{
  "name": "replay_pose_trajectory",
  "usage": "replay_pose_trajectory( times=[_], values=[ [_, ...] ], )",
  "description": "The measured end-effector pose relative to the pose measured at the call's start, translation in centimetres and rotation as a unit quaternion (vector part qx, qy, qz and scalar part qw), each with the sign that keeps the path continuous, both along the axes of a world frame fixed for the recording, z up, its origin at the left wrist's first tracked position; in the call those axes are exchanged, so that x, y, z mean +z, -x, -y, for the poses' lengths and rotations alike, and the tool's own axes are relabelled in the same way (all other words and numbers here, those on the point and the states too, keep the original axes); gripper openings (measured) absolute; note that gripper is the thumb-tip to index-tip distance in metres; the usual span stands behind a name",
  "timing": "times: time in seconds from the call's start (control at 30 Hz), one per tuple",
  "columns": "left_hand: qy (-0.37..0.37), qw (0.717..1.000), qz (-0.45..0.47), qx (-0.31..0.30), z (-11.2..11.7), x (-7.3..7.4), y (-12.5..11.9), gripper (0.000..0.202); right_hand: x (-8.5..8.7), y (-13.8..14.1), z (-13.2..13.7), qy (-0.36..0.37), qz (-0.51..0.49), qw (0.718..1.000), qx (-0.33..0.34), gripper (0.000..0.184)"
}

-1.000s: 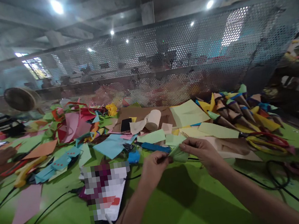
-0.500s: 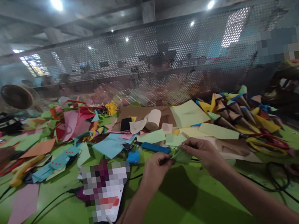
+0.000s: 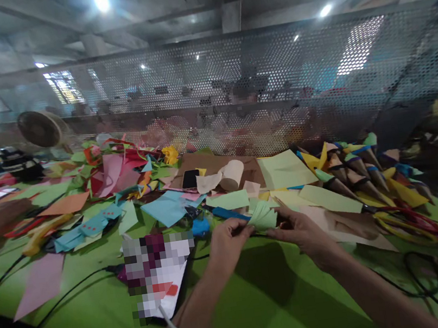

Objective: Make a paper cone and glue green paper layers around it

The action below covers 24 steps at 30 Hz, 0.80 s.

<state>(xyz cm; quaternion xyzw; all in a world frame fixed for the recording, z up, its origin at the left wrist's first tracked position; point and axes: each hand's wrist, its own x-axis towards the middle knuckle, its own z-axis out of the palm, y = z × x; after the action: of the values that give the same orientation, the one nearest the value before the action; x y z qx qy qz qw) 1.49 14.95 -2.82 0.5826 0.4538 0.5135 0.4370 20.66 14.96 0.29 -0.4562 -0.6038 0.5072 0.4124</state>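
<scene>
Pale green paper with fanned, pleat-like layers (image 3: 263, 216) is held up over the green table between my two hands. My left hand (image 3: 231, 244) pinches its lower left edge between thumb and fingertips. On the other side, my right hand (image 3: 303, 233) grips the lower right edge, with the thumb beneath. Just behind my left hand lies a long blue object (image 3: 229, 213), partly hidden by the hand and paper. A crumpled blue piece (image 3: 200, 227) sits to its left. The green table (image 3: 264, 300) shows below my wrists.
A phone with a white cable (image 3: 177, 269) lies left of my forearm. Scissors (image 3: 407, 226) and paper cones (image 3: 351, 166) are at right. A cream roll (image 3: 231, 175) stands behind. At far left, a co-worker's hand (image 3: 4, 212) is near a yellow-handled tool (image 3: 44, 236).
The green paper has turned from a darker, folded-looking view to show its fanned layers upright. My right hand has dropped slightly and rotated. The whole view has shifted a little.
</scene>
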Motion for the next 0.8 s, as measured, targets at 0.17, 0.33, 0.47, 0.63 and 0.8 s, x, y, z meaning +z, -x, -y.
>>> replay_pose_trajectory(
  times=[0.17,0.33,0.47,0.63,0.8],
  values=[
    [0.029,0.994,0.081,-0.070,0.4,0.4,-0.4,0.027,-0.4,-0.1,-0.4,-0.083,-0.035,0.996,-0.027,0.016],
    [0.133,0.961,0.212,-0.119,0.8,1.2,-0.3,0.047,-0.3,-0.4,-0.4,-0.180,0.002,0.982,-0.063,0.012],
    [0.151,0.960,0.226,-0.070,0.3,0.8,-0.1,0.044,0.0,0.0,0.3,-0.236,0.066,0.966,-0.077,0.022],
    [0.150,0.960,0.232,-0.040,0.1,0.5,-0.2,0.039,0.3,-0.1,0.7,-0.233,0.088,0.966,-0.072,0.027],
    [0.136,0.965,0.223,-0.038,0.4,1.1,-0.3,0.035,0.4,-0.4,0.5,-0.079,-0.029,0.992,-0.098,0.031]
  ],
)
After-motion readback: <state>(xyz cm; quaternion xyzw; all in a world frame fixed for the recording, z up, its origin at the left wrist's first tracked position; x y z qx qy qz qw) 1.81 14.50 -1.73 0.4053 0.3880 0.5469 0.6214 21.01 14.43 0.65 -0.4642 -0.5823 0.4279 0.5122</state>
